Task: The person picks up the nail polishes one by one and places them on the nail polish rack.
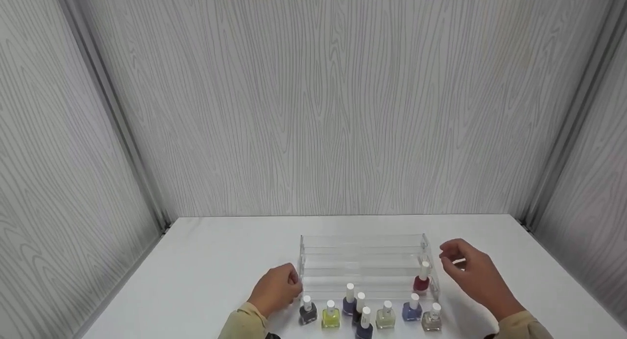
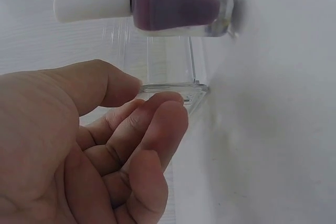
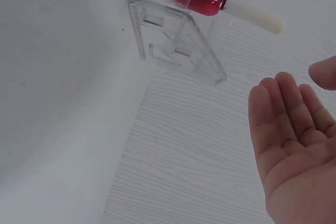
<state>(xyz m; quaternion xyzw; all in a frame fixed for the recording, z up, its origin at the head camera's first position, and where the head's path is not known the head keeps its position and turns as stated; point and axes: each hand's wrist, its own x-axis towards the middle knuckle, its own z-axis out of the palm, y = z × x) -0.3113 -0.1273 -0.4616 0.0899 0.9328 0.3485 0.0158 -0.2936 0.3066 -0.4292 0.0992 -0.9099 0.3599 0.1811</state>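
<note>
A clear acrylic stepped rack (image 1: pixel 362 272) stands on the white table. My left hand (image 1: pixel 277 289) is at its left end; in the left wrist view the thumb and curled fingers (image 2: pixel 170 129) pinch the edge of the clear side panel (image 2: pixel 176 86). To the rack's right my right hand (image 1: pixel 472 275) hovers apart from it, fingers loosely bent and holding nothing. A red nail polish bottle (image 1: pixel 421 283) with a white cap stands upright at the rack's right end. A purple-looking nail polish bottle (image 2: pixel 176 6) appears close to the left wrist camera.
Several nail polish bottles stand along the rack's front: a dark grey one (image 1: pixel 308 314), a yellow one (image 1: pixel 331 319), a pale one (image 1: pixel 385 319), a blue one (image 1: pixel 412 311) and a glittery one (image 1: pixel 431 321). Grey wood-grain panels (image 1: pixel 313 108) enclose the table.
</note>
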